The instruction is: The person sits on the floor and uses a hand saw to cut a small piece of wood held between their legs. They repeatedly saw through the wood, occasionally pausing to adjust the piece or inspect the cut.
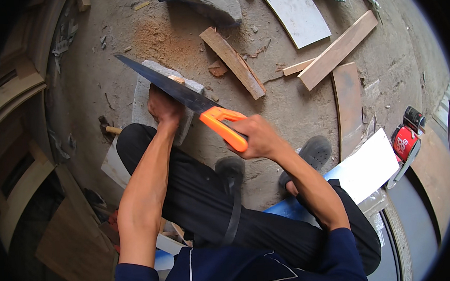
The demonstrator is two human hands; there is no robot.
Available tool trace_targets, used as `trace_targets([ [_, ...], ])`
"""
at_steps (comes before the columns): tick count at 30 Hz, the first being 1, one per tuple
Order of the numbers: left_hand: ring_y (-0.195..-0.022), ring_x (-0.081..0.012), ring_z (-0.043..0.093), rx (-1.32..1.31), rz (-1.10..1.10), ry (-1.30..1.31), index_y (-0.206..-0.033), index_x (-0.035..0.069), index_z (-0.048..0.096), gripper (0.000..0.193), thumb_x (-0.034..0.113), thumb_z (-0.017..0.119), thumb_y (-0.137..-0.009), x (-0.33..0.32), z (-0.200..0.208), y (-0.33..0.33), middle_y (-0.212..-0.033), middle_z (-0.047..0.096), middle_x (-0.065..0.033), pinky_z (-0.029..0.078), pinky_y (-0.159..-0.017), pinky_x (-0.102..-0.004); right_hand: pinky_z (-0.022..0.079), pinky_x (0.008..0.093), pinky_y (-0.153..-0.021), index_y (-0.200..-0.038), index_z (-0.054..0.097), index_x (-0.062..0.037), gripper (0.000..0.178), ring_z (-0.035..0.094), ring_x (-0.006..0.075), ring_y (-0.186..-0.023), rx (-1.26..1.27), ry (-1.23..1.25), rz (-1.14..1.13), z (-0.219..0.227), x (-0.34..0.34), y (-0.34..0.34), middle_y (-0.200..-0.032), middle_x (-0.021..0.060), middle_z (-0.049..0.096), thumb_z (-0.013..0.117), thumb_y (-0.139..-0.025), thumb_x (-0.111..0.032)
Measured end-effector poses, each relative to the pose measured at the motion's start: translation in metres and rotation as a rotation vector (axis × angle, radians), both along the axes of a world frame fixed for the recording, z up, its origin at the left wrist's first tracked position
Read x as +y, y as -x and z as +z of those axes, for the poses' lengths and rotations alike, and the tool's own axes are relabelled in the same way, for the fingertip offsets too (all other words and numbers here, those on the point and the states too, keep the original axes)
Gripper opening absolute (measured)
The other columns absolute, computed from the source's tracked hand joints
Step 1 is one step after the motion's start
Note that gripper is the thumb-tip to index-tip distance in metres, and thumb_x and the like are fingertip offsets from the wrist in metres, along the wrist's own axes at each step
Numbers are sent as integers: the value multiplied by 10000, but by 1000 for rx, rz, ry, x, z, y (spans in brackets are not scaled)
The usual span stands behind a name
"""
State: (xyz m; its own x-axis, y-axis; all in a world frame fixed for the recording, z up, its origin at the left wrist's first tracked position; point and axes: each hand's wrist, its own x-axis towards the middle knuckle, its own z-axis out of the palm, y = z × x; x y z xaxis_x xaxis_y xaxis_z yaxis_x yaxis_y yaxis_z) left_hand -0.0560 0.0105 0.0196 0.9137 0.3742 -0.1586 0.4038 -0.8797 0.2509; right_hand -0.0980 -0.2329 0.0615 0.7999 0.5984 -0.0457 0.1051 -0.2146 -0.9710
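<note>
My right hand (258, 136) is wrapped round the orange handle of a handsaw (218, 125). Its dark blade points up and to the left, passing over a pale grey stone block (140, 98) on the ground. On that block my left hand (164, 104) is closed, pressed down just on the near side of the blade. A small piece of wood (177, 79) shows past the blade's far edge, and my left hand appears to grip it. The blade hides my left fingertips and the line where saw and wood meet.
Sawdust (161, 39) lies beyond the block, near a large grey rock (207, 4). Wooden strips (233, 61) and a longer plank (338, 50) lie ahead and right. A hammer (113, 130) rests by my left knee. A red and black power tool (405, 141) stands at right.
</note>
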Motion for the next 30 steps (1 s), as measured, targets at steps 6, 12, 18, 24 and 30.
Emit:
trace_targets([
  [6,-961,-374,613,30,-31,-36,-992,72,646,383,373,691,-760,0,6,-1,-1009,642,-177,496,-788,-452,455,377,-536,-701,572,-46,123,561,346,-578,1,-18,24,-10,-9,2,-612,142,552,674,-679,-111],
  [12,-949,-373,618,63,-15,18,-1014,68,644,394,366,687,-760,-6,18,-8,-995,642,-184,498,-781,-455,441,391,-522,-666,545,-39,149,545,347,-561,-45,-33,-13,-6,18,-15,-608,141,545,677,-678,-107],
  [18,-945,-380,613,26,0,17,-1002,62,646,380,349,686,-755,-4,12,-4,-989,637,-185,494,-782,-450,442,383,-518,-668,558,-42,126,529,347,-544,49,-89,8,-10,-17,9,-606,131,548,679,-656,-72],
  [24,-960,-374,600,-1,-76,30,-996,71,648,354,340,675,-768,-1,8,-3,-1021,623,-188,486,-798,-446,438,378,-522,-675,562,-34,141,534,354,-561,-18,-38,8,-12,23,-22,-611,143,542,693,-656,-82],
  [30,-949,-369,604,-10,-49,-25,-997,93,654,334,349,657,-783,-1,6,2,-1003,629,-171,490,-789,-447,431,379,-519,-680,562,-32,142,529,356,-563,16,-40,33,-9,-8,-1,-614,147,541,690,-655,-91],
])
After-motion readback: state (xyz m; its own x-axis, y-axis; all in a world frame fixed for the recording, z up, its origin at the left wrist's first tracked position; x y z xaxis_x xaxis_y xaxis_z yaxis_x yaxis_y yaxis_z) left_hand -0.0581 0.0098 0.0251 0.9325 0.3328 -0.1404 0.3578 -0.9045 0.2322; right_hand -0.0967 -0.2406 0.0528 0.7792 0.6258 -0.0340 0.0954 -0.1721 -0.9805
